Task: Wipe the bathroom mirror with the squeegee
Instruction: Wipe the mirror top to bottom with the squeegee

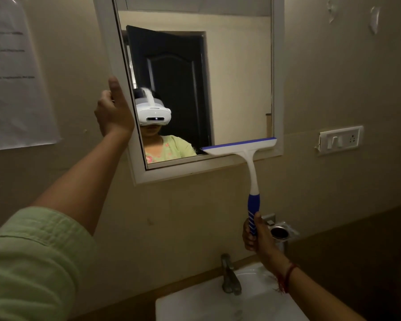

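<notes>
A white-framed mirror hangs on the beige wall, tilted, and reflects a person and a dark door. My left hand grips the frame's left edge, thumb up on the front. A white squeegee with a blue blade and a blue striped handle stands upright. Its blade lies against the glass at the mirror's lower right corner, just above the bottom frame. My right hand grips the lower end of the handle, well below the mirror.
A white washbasin with a metal tap sits below. A metal holder is fixed to the wall behind my right hand. A switch plate is right of the mirror, a paper sheet at far left.
</notes>
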### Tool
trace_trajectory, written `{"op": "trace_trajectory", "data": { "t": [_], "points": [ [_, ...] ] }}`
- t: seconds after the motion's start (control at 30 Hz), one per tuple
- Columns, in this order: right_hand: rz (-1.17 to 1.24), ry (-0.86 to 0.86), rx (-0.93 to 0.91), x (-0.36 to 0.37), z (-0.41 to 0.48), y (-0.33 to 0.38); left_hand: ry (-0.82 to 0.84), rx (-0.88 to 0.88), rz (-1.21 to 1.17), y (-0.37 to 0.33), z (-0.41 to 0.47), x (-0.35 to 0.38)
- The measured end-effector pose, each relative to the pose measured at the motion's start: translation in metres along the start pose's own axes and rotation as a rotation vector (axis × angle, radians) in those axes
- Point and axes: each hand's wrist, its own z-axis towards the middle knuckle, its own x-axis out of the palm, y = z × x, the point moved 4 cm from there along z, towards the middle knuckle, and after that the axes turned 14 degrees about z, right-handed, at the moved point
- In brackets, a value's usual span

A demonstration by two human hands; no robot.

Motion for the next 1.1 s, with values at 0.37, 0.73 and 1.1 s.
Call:
{"op": "trace_trajectory", "data": {
  "t": [0.37,0.73,1.1],
  "points": [
    [-0.012,-0.005,0.045,-0.008,-0.011,0.007,-0.002,-0.006,0.01,-0.003,0.001,-0.001],
    [-0.091,-0.16,-0.05,-0.001,-0.031,0.015,0.001,0.017,0.041,-0.004,-0.003,-0.005],
    [0.029,-0.085,-0.204,0.059,-0.043,0.053,0.012,0.037,0.012,0.0,-0.001,0.0]
  ]
}}
